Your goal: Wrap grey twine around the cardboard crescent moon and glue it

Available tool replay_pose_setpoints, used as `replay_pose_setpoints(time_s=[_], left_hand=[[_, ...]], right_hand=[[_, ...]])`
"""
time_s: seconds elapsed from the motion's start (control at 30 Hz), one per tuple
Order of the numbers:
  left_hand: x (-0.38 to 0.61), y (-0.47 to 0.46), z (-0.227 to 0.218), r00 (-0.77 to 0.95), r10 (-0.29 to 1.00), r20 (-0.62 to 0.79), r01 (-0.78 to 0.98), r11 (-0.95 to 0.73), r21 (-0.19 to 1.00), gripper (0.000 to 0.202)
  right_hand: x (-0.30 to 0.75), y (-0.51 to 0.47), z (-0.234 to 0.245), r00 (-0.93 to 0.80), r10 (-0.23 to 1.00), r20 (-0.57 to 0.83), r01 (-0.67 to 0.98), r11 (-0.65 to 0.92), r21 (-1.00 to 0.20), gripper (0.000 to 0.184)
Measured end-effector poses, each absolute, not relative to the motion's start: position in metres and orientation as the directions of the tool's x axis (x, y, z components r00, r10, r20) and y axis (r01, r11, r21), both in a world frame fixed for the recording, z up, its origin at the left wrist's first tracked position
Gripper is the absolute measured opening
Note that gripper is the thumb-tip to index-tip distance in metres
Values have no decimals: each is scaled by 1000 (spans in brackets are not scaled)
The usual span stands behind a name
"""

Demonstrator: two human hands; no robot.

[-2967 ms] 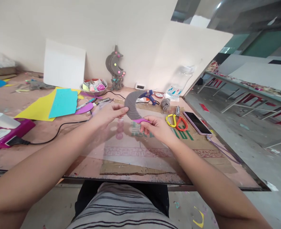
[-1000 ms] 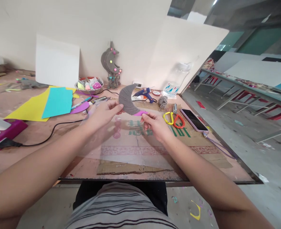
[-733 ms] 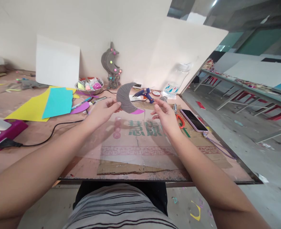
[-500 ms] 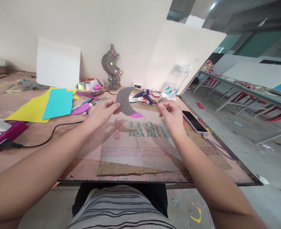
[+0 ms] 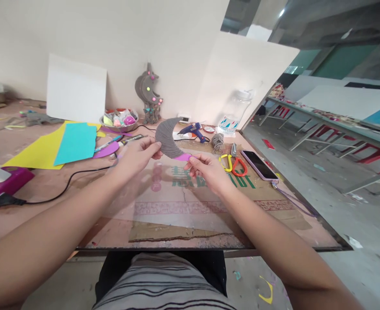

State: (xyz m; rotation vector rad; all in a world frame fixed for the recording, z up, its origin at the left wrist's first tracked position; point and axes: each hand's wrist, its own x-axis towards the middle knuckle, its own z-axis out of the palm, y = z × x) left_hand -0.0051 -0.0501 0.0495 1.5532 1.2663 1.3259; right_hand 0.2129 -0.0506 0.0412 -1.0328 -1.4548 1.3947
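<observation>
A crescent moon [image 5: 168,138] wrapped in grey yarn is held up above the table, its purple lower tip bare. My left hand [image 5: 140,155] pinches its outer curve between thumb and fingers. At the purple tip, my right hand [image 5: 206,171] is closed, thumb and fingertips on the tip's end. Whether a yarn strand also lies in those fingers is too small to tell. Beyond my right hand rests a ball of grey yarn [image 5: 217,142]. Scissors with yellow and orange handles [image 5: 240,167] lie beside that hand.
A blue glue gun [image 5: 193,130] lies behind the moon. A phone [image 5: 259,165] and a clear jar [image 5: 234,113] are at the right. Leftward are coloured sheets [image 5: 75,144], a bowl of clay [image 5: 120,120] and a power strip [image 5: 10,185] with its cord. A decorated moon [image 5: 148,89] leans on the wall.
My right hand has moved left and down from the yarn ball to the moon's purple tip. The ball and scissors now show on the table. My left hand keeps its hold.
</observation>
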Motion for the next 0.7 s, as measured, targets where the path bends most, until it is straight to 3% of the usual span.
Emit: replay_pose_setpoints(time_s=[0.47, 0.7], left_hand=[[-1, -60, 55, 37, 949, 314, 311, -309, 899, 24], [0, -60, 52, 92, 929, 358, 399, -364, 841, 25]], right_hand=[[216, -45, 35, -345, 935, -82, -31, -99, -995, 32], [214, -48, 37, -370, 927, -63, -94, -105, -990, 24]])
